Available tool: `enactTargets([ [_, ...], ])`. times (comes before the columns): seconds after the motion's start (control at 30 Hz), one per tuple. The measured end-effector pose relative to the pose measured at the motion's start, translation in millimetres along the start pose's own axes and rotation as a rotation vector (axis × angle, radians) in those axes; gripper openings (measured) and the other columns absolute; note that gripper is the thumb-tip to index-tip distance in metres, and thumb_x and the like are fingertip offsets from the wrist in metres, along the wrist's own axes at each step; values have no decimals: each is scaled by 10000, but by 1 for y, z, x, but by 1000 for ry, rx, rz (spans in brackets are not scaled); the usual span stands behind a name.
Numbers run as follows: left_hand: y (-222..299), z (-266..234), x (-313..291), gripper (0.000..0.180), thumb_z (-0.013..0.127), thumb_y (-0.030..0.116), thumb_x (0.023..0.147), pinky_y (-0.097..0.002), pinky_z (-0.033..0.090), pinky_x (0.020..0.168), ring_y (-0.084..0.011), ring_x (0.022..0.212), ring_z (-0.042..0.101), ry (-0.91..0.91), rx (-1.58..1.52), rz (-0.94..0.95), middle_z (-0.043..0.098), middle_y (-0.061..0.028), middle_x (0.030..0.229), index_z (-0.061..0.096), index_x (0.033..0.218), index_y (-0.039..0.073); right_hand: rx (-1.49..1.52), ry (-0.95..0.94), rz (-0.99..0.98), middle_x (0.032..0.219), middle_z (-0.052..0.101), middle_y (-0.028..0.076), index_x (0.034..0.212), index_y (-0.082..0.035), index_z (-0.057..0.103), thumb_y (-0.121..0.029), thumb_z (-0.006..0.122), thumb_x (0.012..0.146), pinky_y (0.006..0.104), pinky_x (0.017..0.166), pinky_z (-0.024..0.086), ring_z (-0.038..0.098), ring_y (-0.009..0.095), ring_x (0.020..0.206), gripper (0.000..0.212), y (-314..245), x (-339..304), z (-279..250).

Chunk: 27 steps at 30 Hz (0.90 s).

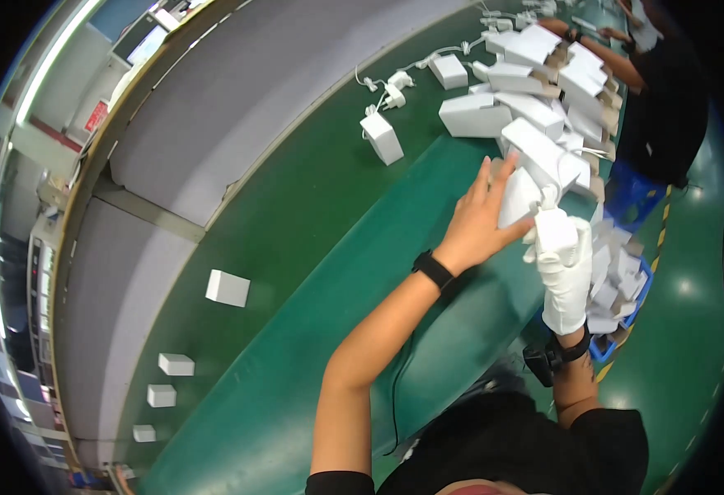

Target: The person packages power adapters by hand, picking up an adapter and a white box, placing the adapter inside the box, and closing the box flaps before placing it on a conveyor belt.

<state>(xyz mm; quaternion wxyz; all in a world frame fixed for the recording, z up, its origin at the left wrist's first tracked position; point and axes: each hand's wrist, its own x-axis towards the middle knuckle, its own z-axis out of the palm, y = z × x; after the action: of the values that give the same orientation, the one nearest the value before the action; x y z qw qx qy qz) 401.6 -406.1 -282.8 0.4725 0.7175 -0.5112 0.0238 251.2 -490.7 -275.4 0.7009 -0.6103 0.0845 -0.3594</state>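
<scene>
My left hand (479,224), bare and with a black band at the wrist, grips a small white box (517,196) between its fingers and thumb. Beside it, my right hand (566,268) wears a white glove and is closed around a white power adapter (557,231). A white cable (549,196) rises from the adapter, close to the box. Just beyond both hands lies a pile of white boxes (535,114), some with brown flaps folded out.
A green conveyor belt (296,322) runs diagonally past me. On the green surface behind it stand a lone box (228,288) and adapters with cables (395,91). A blue crate (644,289) of boxes sits at right. Another person's arm (609,56) reaches in at far right.
</scene>
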Motion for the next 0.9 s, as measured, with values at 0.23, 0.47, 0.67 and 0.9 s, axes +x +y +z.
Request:
enactTargets([
  [0.23, -9, -13, -12, 789, 743, 307, 716, -416, 466, 904, -357, 1117, 517, -445, 570, 12, 448, -197, 1292, 369, 1410, 323, 97, 47, -4, 1041, 614, 132, 1106, -54, 467, -175, 701, 840, 243, 681, 492, 591, 144, 689, 375, 1, 13, -7],
  [0.47, 23, -127, -95, 750, 728, 240, 743, -410, 508, 860, -412, 1106, 533, -52, 547, -843, 405, -205, 1351, 381, 1407, 207, 328, -345, 409, 1167, 570, 209, 1257, -2, 429, -343, 703, 813, 259, 635, 489, 588, 168, 740, 623, 16, 14, 28],
  [0.67, 33, -162, -124, 651, 654, 158, 812, -460, 417, 991, -368, 1192, 499, -283, 606, -586, 320, -164, 1457, 392, 1404, 222, 783, -630, 926, 1196, 535, 257, 1352, 16, 361, -440, 672, 838, 270, 569, 481, 587, 208, 732, 754, 32, 12, 19],
  [0.9, -15, -140, -92, 573, 696, 89, 776, -520, 259, 1090, -333, 1217, 472, -519, 1057, 225, 437, -85, 1397, 484, 1304, 159, 1016, -535, 1194, 1164, 509, 351, 1310, -53, 439, -481, 447, 957, 254, 449, 435, 541, 217, 597, 555, 0, 1, 5],
])
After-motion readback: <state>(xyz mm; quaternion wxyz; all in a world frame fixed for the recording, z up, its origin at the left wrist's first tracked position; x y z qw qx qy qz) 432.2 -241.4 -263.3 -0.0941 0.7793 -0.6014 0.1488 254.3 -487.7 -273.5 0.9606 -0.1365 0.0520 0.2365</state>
